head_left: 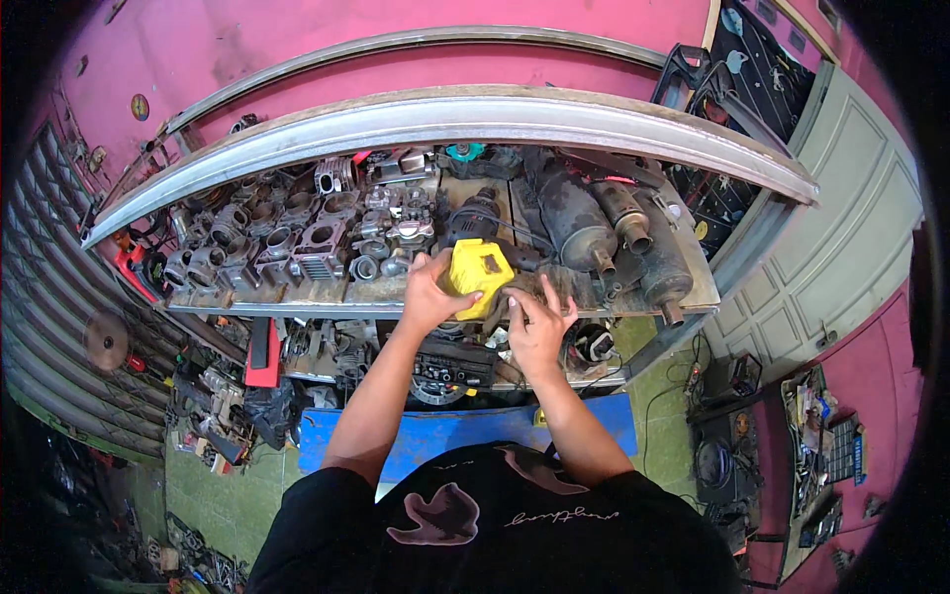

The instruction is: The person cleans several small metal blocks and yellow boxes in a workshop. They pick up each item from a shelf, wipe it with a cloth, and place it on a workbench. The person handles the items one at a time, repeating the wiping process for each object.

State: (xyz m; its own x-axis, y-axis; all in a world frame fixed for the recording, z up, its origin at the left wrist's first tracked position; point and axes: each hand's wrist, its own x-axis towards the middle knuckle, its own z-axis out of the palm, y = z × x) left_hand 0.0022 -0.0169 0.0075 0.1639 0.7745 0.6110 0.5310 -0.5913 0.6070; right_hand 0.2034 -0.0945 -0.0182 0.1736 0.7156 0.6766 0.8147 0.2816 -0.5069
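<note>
My left hand (427, 295) is closed round the left side of a yellow plastic container (482, 272), its thumb across the lower front. The container is held up in front of the bench edge, and a dark smudge or opening shows on its face. At its right side is my right hand (537, 327), with the fingers bent and a dark, rag-like piece (503, 302) between them and the container. What exactly this piece is cannot be made out. Just behind the container, a dark power drill (475, 216) lies on the workbench (267, 302).
Several engine cylinders (322, 238) crowd the bench's left half. Exhaust mufflers (574, 223) lie on its right. A metal beam (445, 111) spans above the bench. Below are a shelf of parts and a blue bench (396, 441). A grey door (821, 218) stands at right.
</note>
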